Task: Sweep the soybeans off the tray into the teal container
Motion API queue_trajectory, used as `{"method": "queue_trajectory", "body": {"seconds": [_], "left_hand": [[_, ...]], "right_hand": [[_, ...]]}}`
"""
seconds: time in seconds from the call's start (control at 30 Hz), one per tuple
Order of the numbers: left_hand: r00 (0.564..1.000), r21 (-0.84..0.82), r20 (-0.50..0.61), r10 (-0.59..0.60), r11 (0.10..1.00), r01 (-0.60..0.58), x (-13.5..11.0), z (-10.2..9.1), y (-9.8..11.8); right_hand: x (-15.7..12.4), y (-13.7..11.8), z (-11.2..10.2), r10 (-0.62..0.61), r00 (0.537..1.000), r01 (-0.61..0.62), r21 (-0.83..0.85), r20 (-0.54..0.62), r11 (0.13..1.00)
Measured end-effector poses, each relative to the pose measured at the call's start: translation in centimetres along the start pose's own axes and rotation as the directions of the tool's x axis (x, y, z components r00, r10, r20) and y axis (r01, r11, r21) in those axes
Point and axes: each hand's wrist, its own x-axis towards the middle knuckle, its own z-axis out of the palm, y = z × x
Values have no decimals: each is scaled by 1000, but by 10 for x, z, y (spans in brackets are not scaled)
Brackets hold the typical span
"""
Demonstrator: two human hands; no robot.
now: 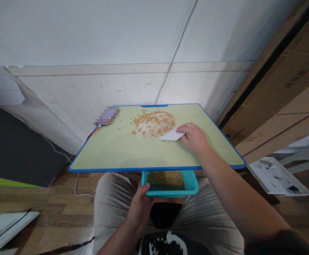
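My right hand (pixel 193 136) is closed on a white card (pixel 172 135), whose far edge lies at the right side of a mixed heap. Pale rice-like grains (pixel 150 128) and round yellow beans (pixel 167 118) make up this heap. Below the table's front edge, my left hand (pixel 141 203) grips the left end of a teal plastic tray (pixel 190 184), thumb over its rim. Small greenish and yellowish beans (pixel 166 180) lie in the tray. The tabletop hides its far part.
The pale green table (pixel 103 154) has a blue rim. At its back left corner sits a blurred-out device (pixel 108 116) with a red cable (pixel 92 132). A few beans lie scattered left of the heap. Cardboard boxes (pixel 279 85) stand at the right; a white wall is behind.
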Motion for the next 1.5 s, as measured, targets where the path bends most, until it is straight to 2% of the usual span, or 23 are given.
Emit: {"method": "queue_trajectory", "body": {"seconds": [0.3,0.57,0.9,1.27,1.5], "left_hand": [[1000,1,11,18,1000,-18,-3,3,3],[998,5,56,-3,1000,2,-2,-6,1],[1000,22,29,3,1000,-4,-2,-3,1],[999,14,38,8,1000,-9,-1,-6,-2],[998,23,57,4,1000,-5,-2,-5,0]], "right_hand": [[1,1,-1,110,990,-113,-27,-89,993],[3,-2,-4,44,998,-45,-26,-34,999],[3,-6,-8,-13,999,14,-14,41,1000],[4,-8,-10,-3,999,1,-34,-50,999],[4,-6,-8,18,1000,-18,-46,-19,999]]}}
